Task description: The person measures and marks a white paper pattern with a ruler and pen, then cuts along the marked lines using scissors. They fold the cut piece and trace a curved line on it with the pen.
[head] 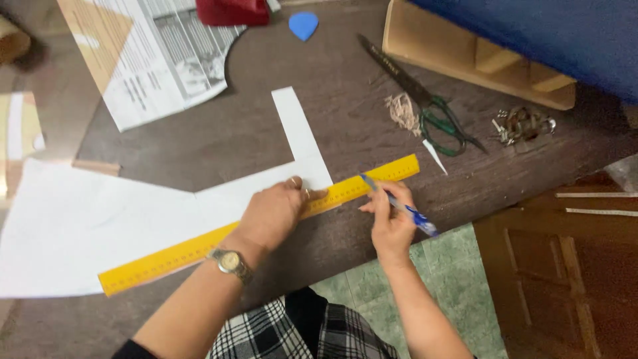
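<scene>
Head view: I'm seeing the right hand (392,223) pinching a blue pen (399,205) with closed fingers, its tip touching the upper edge of the yellow ruler (199,247), while the left hand (272,213) is pressing flat and open on that ruler, gripping nothing, a wristwatch (229,262) on its wrist. The ruler is lying slanted across a white paper sheet (86,226) on the dark brown table (266,126). Farther out I'm noting green-handled scissors (425,106), a blue teardrop-shaped piece (303,25) and a printed newspaper (159,60).
</scene>
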